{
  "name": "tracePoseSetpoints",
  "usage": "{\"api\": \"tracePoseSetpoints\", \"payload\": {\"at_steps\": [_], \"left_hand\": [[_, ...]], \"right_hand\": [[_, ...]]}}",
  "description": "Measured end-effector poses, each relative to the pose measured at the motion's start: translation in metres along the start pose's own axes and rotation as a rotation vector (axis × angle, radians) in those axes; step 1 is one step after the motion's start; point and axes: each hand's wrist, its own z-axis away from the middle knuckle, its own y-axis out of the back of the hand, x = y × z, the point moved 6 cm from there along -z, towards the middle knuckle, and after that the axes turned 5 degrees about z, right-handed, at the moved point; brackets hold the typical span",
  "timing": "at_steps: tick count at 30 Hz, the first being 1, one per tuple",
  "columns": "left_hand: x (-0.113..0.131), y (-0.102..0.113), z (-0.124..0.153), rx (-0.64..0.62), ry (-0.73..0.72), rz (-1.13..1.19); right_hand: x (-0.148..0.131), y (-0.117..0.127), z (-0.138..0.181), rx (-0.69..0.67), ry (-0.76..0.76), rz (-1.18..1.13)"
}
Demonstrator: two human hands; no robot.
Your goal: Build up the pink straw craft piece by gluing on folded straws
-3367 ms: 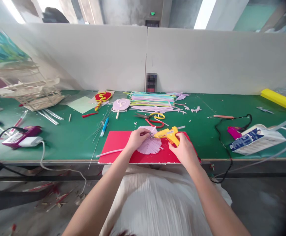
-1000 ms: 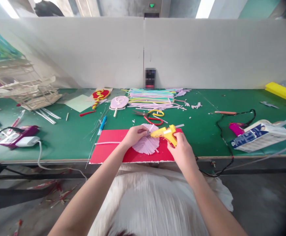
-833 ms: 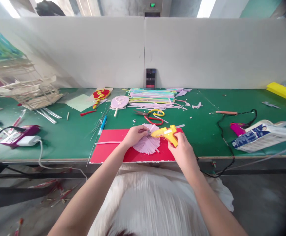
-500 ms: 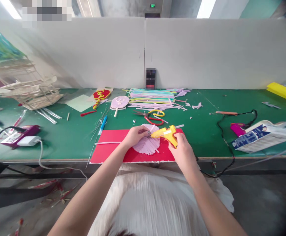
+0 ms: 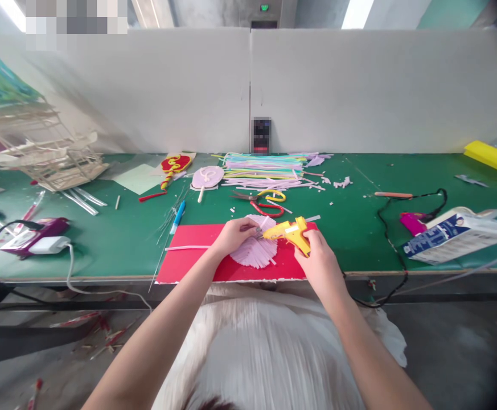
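Observation:
My right hand (image 5: 319,253) is wrapped round the handle of a yellow hot glue gun (image 5: 290,230). Its nozzle points left, over a round lilac disc (image 5: 254,253) built from thin fuzzy strips like pipe cleaners. My left hand (image 5: 239,234) reaches in from the left, fingers pinched together at the disc's middle; what lies between the fingertips is too small to name. Under the disc lies a red board (image 5: 188,262) at the table's front edge. One loose lilac strip (image 5: 186,247) rests on the board, left of the disc.
Behind the board lie red-and-yellow-handled scissors (image 5: 267,209) and a pile of coloured pipe cleaners (image 5: 265,168). A lilac fan-shaped piece (image 5: 208,178), a red-and-yellow one (image 5: 176,165) and a blue pen-like tool (image 5: 179,216) are left of these. To the right stand a carton (image 5: 457,233) and black cord (image 5: 387,228).
Almost nothing differs. The glue gun and my right hand have shifted very slightly right; my left hand stays at the disc.

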Motion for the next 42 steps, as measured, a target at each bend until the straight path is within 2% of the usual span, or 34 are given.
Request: {"api": "tracePoseSetpoints", "payload": {"at_steps": [22, 42], "left_hand": [[-0.002, 0.000, -0.001, -0.001, -0.014, -0.005], [-0.002, 0.001, 0.000, 0.000, -0.024, -0.026]], "right_hand": [[0.004, 0.017, 0.015, 0.046, -0.003, 0.052], [0.011, 0.025, 0.026, 0.000, -0.052, 0.048]]}}
